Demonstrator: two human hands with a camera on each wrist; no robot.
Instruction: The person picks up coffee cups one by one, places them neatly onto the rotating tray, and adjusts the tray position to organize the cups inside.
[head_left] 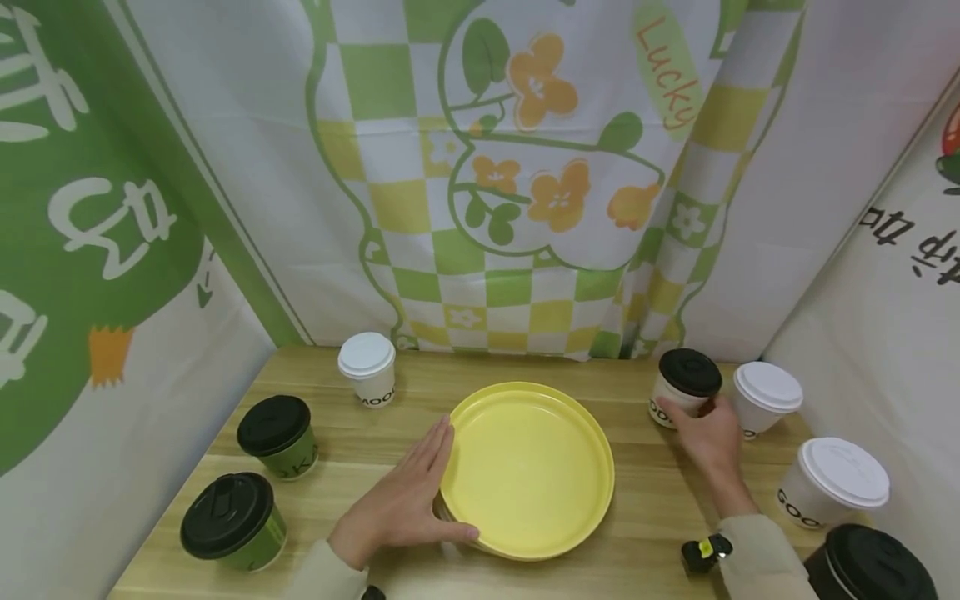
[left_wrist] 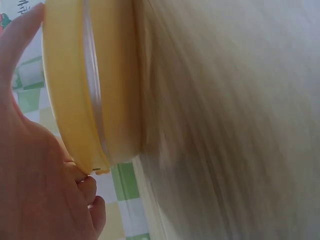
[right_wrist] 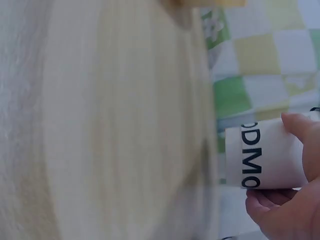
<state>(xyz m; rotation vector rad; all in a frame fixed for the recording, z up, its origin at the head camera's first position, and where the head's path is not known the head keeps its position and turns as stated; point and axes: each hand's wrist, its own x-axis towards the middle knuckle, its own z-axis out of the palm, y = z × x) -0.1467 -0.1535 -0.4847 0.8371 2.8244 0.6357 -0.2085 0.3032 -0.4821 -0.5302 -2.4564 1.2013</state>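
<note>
In the head view, a white paper cup with a black lid (head_left: 690, 372) is at the back right, and my right hand (head_left: 712, 437) grips its side between thumb and fingers. From the right wrist, the cup's base shows just off the tabletop, with dark lettering on its wall. A round yellow tray (head_left: 532, 471) with a raised rim lies at mid-table. My left hand (head_left: 405, 492) rests against its left side, fingers straight along the rim, thumb spread toward the front. Two yellow layers with a pale gap make up the tray's side (left_wrist: 70, 90) in the left wrist view.
White-lidded cups stand at the back left (head_left: 367, 371), beside the gripped cup (head_left: 767, 396), and at the right (head_left: 836, 483). Green cups with black lids (head_left: 277, 437) (head_left: 234, 521) line the left edge. A black-lidded cup (head_left: 870, 567) is at the front right. A patterned curtain (head_left: 525, 292) hangs behind.
</note>
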